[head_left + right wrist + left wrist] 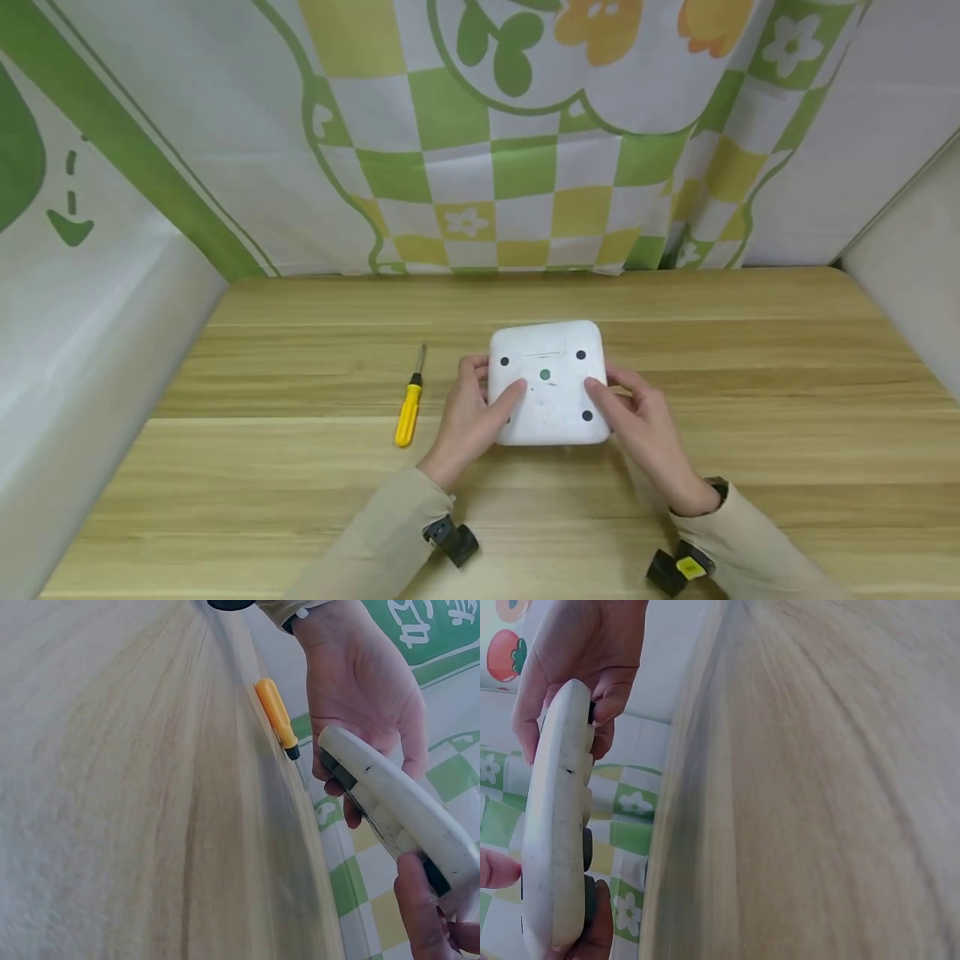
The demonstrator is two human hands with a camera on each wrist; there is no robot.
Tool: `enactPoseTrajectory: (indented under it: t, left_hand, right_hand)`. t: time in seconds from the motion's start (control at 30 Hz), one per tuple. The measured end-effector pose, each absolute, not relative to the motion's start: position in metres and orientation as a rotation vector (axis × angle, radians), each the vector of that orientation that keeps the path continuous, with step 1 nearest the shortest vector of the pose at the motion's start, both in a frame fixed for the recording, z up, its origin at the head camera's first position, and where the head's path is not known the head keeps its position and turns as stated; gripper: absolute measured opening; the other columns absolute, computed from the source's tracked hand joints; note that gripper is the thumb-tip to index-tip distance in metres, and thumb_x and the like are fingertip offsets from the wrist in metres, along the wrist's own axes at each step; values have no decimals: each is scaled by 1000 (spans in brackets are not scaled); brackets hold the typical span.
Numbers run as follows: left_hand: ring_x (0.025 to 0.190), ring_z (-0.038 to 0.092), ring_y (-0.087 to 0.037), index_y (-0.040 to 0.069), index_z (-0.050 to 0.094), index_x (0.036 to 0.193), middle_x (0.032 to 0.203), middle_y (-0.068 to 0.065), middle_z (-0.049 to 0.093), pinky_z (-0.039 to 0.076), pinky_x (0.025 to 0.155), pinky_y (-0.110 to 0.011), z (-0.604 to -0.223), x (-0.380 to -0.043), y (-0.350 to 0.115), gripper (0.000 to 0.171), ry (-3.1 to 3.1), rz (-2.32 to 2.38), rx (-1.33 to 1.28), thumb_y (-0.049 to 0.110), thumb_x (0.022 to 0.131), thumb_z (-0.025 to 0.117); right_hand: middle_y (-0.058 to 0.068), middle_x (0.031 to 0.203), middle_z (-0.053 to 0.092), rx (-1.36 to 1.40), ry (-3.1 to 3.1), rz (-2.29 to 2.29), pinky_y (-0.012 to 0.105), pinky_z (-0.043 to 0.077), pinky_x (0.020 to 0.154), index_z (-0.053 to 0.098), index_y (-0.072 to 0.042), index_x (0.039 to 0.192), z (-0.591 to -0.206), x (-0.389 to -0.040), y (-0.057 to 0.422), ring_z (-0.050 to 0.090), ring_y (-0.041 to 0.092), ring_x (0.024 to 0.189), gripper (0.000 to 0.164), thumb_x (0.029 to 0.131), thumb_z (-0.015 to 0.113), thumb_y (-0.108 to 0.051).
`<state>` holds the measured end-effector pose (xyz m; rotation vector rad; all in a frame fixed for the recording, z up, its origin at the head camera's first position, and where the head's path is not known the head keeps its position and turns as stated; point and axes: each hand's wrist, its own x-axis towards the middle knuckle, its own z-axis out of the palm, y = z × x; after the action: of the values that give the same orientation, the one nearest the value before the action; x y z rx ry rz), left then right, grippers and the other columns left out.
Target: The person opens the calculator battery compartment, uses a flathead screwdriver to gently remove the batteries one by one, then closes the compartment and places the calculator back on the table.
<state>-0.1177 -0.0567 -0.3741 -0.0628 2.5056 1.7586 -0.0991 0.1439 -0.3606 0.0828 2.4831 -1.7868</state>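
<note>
Both hands hold up a white rounded-square calculator (555, 417), its back facing the head camera with dark round feet and a green spot in the middle. Raised keys show in profile on its other face in the left wrist view, where its edge (555, 825) is seen side-on. My left hand (468, 421) grips the left edge, thumb on the back and fingers behind. On the opposite edge, my right hand (651, 429) grips in the same way. The fingertips behind the calculator are hidden from the head view. Left of my left hand lies a yellow-handled screwdriver (408, 412).
The wood-grain table (300, 483) spreads beneath both hands. A green, yellow and white checked cloth (525, 167) hangs behind its far edge. Pale sheets (90, 333) stand along the left side. Small black devices (452, 540) are strapped at the wrists.
</note>
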Motion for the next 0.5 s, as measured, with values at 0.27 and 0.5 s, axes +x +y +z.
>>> enactPoseTrajectory:
  t: [0.27,0.5]
  left_hand:
    - [88,57,-24,0,38,133,124,-19,55,54,71,-32,-374,-116,-58,55,2568,1715,-35,22,90,64]
    - [84,59,-23,-1,40,130,121,-20,57,54,70,-32,-374,-116,-59,51,2613,1683,29,19,90,65]
  right_hand:
    - [19,113,63,19,2499,-1710,22,54,67,54,0,132,-364,-101,149,66,13,86,47,95,59,-30]
    - [18,113,62,13,2578,-1613,21,52,68,52,2,133,-369,-104,153,62,17,87,49,94,61,-27]
